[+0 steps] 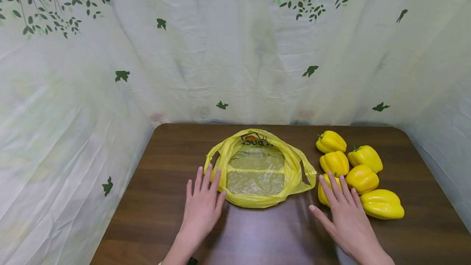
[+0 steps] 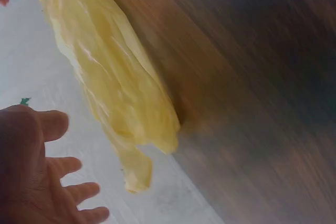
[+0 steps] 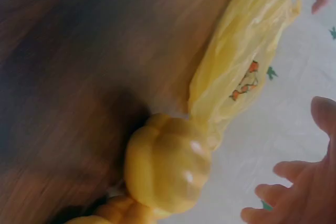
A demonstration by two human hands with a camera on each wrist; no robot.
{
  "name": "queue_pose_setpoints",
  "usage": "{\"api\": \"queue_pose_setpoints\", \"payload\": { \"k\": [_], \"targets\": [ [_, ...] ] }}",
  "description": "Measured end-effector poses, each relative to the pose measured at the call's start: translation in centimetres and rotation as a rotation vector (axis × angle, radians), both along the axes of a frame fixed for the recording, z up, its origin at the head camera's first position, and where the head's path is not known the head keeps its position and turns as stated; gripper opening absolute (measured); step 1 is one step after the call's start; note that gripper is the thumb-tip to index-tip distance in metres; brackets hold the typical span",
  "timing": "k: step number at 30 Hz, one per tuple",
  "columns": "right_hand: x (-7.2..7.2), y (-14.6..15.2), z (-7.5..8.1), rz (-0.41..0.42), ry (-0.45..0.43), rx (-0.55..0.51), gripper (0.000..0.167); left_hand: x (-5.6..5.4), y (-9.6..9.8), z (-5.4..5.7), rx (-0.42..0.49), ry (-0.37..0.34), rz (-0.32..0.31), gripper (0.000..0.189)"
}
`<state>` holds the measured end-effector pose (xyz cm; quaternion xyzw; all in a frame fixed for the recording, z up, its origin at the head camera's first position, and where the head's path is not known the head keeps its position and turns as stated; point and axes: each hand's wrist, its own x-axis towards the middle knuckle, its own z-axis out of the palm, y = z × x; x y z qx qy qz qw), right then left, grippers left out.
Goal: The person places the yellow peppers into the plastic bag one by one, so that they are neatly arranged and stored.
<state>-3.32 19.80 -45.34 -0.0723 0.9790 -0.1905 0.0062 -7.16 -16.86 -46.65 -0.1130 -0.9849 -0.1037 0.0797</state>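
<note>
A yellow plastic bag stands on the brown table with its mouth spread wide and a handle loop at either side. My left hand is over the table by the bag's left side, fingers extended and holding nothing; the left wrist view shows a gap between that hand and the bag. On the right, my right hand hovers with spread fingers, partly covering the nearest yellow bell pepper. In the right wrist view this hand is apart from the bell pepper.
Several more yellow bell peppers lie grouped at the table's right side, one nearest the front. The wooden table is enclosed by a pale cloth backdrop with leaf prints at the back and sides.
</note>
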Motion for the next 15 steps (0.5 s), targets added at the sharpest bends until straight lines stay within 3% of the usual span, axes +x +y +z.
{"api": "queue_pose_setpoints", "payload": {
  "k": [7,11,15],
  "targets": [
    [0.4,1.4,-0.5,-0.004,0.097,0.012,0.080,-2.1,-1.4,0.0,0.034,0.118,-0.018,0.062],
    [0.7,2.2,-1.1,-0.010,0.168,0.000,0.076,-3.3,-2.1,-0.3,0.113,0.199,-0.023,0.059],
    [0.9,3.1,-1.7,-0.017,0.205,-0.007,0.075,-4.3,-2.7,-0.8,0.219,0.230,-0.034,0.058]
  ]
}}
